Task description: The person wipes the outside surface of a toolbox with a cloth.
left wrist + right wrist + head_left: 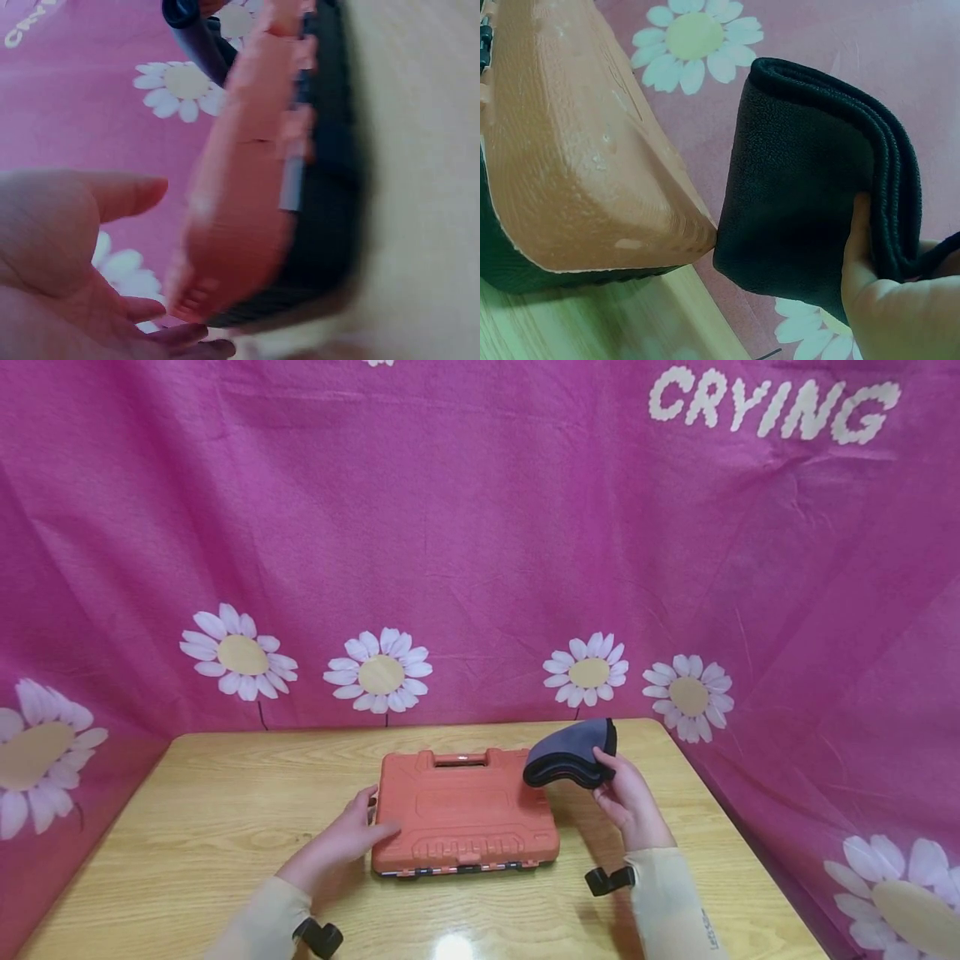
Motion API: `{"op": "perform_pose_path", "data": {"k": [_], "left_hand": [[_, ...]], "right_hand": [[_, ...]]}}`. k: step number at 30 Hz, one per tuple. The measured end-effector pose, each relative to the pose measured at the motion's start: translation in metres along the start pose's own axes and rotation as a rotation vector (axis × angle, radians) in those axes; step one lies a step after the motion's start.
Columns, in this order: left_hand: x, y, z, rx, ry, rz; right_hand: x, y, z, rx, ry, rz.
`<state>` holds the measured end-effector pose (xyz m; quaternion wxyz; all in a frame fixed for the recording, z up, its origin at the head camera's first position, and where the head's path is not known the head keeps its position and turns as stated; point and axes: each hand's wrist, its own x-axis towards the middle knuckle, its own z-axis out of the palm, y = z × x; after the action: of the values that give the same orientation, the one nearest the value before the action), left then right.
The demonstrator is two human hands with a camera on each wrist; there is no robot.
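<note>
An orange hard plastic case (465,806) with a carry handle lies closed on the table. My left hand (347,837) is at the left side of the case, its thumb extended near the lid. The left wrist view shows that hand (56,247) with fingers extended beside the case's corner; whether they touch it I cannot tell. My right hand (628,800) pinches a folded grey cloth (566,752) with black edging, held up over the right part of the case. In the right wrist view, the thumb lies on the near face of the cloth (799,180); the other fingers are mostly hidden behind it.
A light wooden table (247,810) bears the case. Behind and at both sides hangs a pink curtain (480,543) with white daisies and lettering. Each wrist wears a black strap mount (318,937).
</note>
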<state>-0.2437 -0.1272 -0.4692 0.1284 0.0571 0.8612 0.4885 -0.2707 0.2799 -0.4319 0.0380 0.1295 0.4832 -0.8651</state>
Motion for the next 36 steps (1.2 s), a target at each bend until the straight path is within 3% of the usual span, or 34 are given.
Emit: {"op": "perform_pose_path", "data": {"k": [2, 5, 9, 12, 24, 29, 36], "left_hand": [[0.002, 0.011, -0.005, 0.076, 0.03, 0.018], [0.01, 0.028, -0.008, 0.166, 0.084, 0.101], [0.03, 0.044, -0.007, 0.269, 0.129, 0.227], [0.047, 0.053, -0.003, 0.33, 0.139, 0.272], [0.092, 0.076, 0.011, 0.573, 0.003, 0.348], [0.102, 0.081, 0.022, 0.654, -0.034, 0.371], [0.11, 0.082, 0.031, 0.71, -0.041, 0.419]], "right_hand": [[0.0, 0.001, 0.0, -0.002, 0.003, 0.0], [0.0, 0.001, -0.001, -0.002, 0.004, 0.0], [-0.001, 0.001, -0.001, 0.011, 0.006, -0.008], [-0.002, 0.0, 0.0, 0.008, 0.002, -0.012], [-0.001, -0.001, 0.0, 0.006, 0.016, 0.015], [-0.001, -0.003, -0.001, 0.014, 0.027, 0.021], [-0.001, -0.002, 0.0, 0.028, 0.013, 0.017]]}}
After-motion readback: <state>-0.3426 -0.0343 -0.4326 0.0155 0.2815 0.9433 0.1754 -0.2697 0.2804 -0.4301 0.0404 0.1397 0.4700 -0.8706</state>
